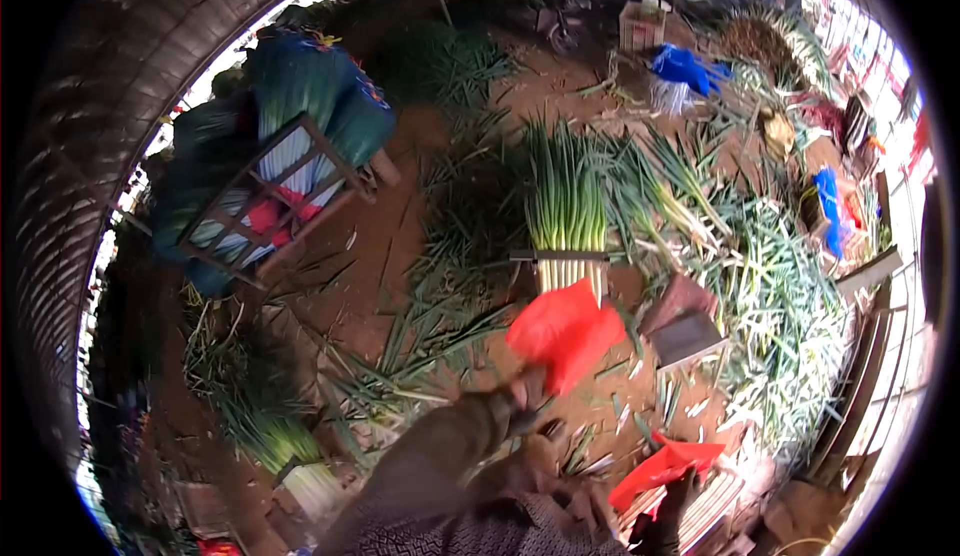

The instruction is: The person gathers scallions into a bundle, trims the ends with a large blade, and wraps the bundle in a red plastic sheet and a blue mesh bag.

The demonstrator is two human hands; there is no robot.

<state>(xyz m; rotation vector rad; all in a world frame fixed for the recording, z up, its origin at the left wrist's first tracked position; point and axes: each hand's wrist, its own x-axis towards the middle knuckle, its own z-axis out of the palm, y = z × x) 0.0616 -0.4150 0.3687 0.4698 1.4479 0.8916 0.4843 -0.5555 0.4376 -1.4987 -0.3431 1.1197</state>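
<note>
A bundle of green onions (566, 196) lies in front of me, a dark band or bar across its white stalks. My left hand (530, 388), at the end of an outstretched sleeve, is closed on a red sheet (565, 331), which covers the lower ends of the stalks. Another red sheet (662, 468) is at the lower right, over a slatted stack. My right hand (680, 496), dark and partly shadowed, is closed at that sheet's edge.
A metal-framed cart (305, 161) with large onion bundles stands at the upper left. Loose onions (790, 306) are heaped at the right. A crate (641, 26) and blue material (690, 68) are farther back. Another bundle (290, 456) lies lower left.
</note>
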